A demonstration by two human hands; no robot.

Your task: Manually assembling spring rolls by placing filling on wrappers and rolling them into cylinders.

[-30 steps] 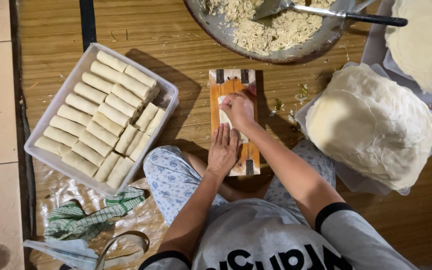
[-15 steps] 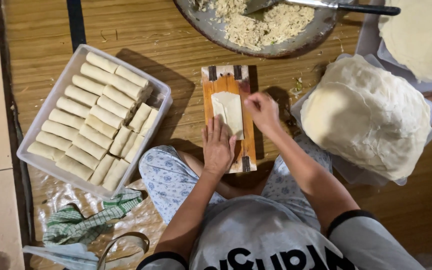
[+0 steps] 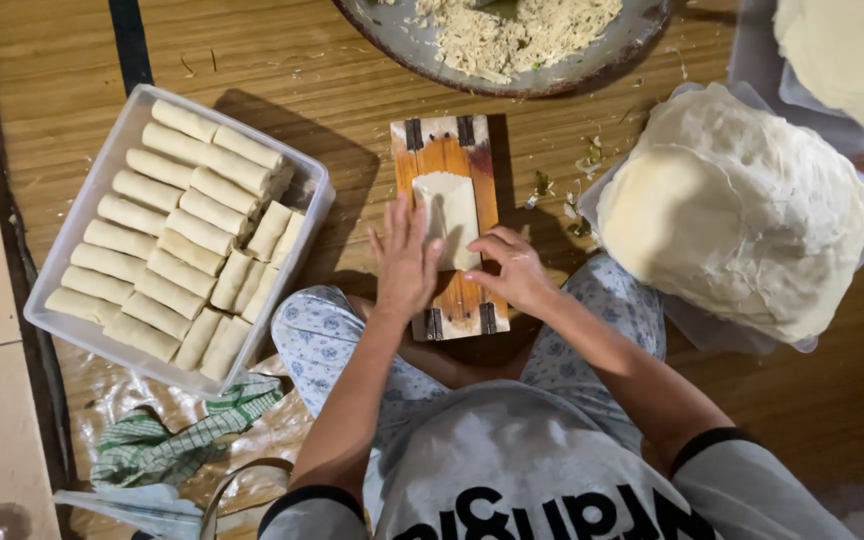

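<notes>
The wooden board (image 3: pixel 449 225) lies on the floor in front of the person's knees, and everything here sits around it. On its middle lies a pale wrapper (image 3: pixel 451 218), partly folded into a narrow strip that runs along the board. The left hand (image 3: pixel 407 262) lies flat with its fingers spread and nearly straight, the fingertips pressing the wrapper's left edge; it grips nothing. The right hand (image 3: pixel 514 270) is half curled at the near right of the board, its fingertips touching the wrapper's lower corner, pinching or pushing it, though which of the two I cannot tell.

Judging by this, the roll is partly shaped and not yet closed. Left of the board a clear plastic tray (image 3: pixel 80 240) holds many finished rolls (image 3: pixel 177 245) in rows, almost full, with a little room at its near right corner. Right of the board a tall stack of round wrappers (image 3: pixel 737 205) remains, so much work seems left. Beyond the board stands a wide metal bowl (image 3: pixel 392 30) of shredded filling (image 3: pixel 517 30). Near the left of the board, past the knee, lies a green checked cloth (image 3: pixel 187 435). Scraps of filling dot the floor just right of the board; nothing blocks the hands.
</notes>
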